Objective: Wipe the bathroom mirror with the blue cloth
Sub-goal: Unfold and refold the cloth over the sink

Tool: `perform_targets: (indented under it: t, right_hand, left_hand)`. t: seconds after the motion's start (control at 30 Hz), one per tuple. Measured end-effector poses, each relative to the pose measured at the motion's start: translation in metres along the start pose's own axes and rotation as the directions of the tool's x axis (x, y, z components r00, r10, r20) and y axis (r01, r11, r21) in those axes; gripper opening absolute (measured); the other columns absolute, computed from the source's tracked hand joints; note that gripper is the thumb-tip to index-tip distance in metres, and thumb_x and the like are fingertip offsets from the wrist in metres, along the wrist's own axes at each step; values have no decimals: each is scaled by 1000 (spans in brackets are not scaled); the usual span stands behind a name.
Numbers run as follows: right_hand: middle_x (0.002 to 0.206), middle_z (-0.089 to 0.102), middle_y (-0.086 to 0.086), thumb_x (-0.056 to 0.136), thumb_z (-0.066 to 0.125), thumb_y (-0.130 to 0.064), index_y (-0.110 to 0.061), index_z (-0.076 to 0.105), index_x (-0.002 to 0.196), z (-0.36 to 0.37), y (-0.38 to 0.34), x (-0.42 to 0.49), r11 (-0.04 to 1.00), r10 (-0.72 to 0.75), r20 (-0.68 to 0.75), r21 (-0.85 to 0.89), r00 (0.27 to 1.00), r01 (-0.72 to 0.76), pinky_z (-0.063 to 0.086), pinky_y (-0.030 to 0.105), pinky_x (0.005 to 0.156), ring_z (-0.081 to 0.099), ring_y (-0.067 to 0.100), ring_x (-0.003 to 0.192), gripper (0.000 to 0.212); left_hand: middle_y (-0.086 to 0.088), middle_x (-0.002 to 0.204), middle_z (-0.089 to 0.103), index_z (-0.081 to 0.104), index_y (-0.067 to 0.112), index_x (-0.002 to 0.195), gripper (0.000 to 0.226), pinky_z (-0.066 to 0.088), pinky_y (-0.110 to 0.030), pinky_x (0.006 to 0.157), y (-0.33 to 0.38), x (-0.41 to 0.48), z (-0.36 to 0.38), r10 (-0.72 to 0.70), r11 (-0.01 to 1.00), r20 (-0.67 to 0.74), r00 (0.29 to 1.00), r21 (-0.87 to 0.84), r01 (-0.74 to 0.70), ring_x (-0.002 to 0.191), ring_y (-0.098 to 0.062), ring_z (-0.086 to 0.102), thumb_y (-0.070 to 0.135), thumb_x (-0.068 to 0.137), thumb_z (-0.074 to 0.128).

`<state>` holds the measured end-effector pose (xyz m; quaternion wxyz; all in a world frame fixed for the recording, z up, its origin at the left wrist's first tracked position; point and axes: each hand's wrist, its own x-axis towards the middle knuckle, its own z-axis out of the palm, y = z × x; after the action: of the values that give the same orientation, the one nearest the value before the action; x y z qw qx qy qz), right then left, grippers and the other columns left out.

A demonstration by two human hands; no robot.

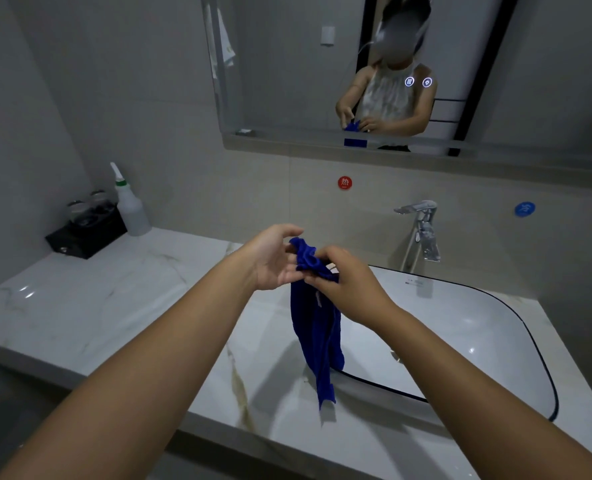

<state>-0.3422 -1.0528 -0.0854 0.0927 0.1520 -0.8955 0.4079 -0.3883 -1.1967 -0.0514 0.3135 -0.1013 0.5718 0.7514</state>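
The blue cloth (317, 327) hangs bunched between my two hands, above the left rim of the basin. My left hand (273, 259) holds its top edge from the left, palm up and fingers curled. My right hand (343, 277) pinches the same gathered top from the right. The cloth's long end dangles down toward the counter's front edge. The bathroom mirror (287, 81) is on the wall ahead and above, well out from my hands; it reflects a person holding the cloth.
A white basin (460, 327) is sunk in the marble counter (97, 299), with a chrome tap (421, 230) behind it. A spray bottle (130, 206) and a black box with glasses (86, 230) stand at the back left. A ledge runs under the mirror.
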Motion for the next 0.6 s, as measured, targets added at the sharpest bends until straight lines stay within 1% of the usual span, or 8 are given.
perform_targets:
  t: [0.07,0.13,0.2,0.27,0.33,0.4,0.47,0.6]
  right_hand:
    - [86,60,0,90,59,-16,-8,58,95,-7,-3,0,992,51,-7,113,999,-49,45,27,68,56,16,78,9]
    - [83,62,7,92,56,-14,-6,57,94,-14,-6,1,969,99,-16,227,995,-93,48,33,69,57,22,76,8]
    - [87,63,7,93,53,-14,-9,57,97,-19,-10,2,941,112,31,317,993,-116,52,33,72,60,19,78,7]
    - [85,62,-1,94,52,-14,-17,56,94,-19,-14,1,913,90,96,391,991,-121,51,24,68,60,11,77,5]
    - [83,62,-4,94,52,-11,-21,56,90,-19,-18,1,889,59,147,442,987,-119,50,19,67,60,8,75,12]
    - [80,62,-4,94,52,-7,-21,55,87,-19,-21,0,865,33,192,486,981,-124,49,20,66,60,8,72,15]
    - [76,61,-4,94,51,-5,-19,54,86,-20,-22,-2,851,12,245,507,970,-138,48,22,66,59,7,69,16]
    - [75,61,-2,93,50,-3,-17,55,85,-15,-23,-6,795,20,269,579,963,-178,47,24,67,59,11,69,17]
  left_hand:
    - [-16,97,69,48,5,118,41,49,-21,39,1,-2,-12,-17,997,11,1000,82,16,77,-29,71,36,92,43]
    - [-15,101,70,53,8,114,41,44,-18,41,0,-4,-22,-25,982,-64,998,184,36,85,-30,69,40,89,45]
    - [-13,101,69,53,12,114,40,50,-27,60,-5,0,-30,38,943,-213,976,332,36,89,-27,66,39,85,51]
    - [-11,109,65,52,17,118,41,49,-37,80,-11,3,-35,87,899,-275,958,436,43,96,-26,61,36,81,55]
    - [-10,107,63,55,17,111,37,48,-39,85,-14,1,-33,33,917,-199,979,395,50,93,-27,61,32,78,52]
    - [-8,90,62,57,12,94,29,47,-36,78,-15,-7,-30,-25,944,-137,990,323,69,82,-24,58,31,76,47]
    - [-5,82,59,55,11,85,23,44,-33,72,-17,-14,-32,-50,935,-108,993,343,84,76,-21,54,29,75,45]
    - [-5,79,56,53,14,80,9,45,-31,70,-24,-25,-48,-48,914,-75,996,400,74,74,-20,52,21,79,48]
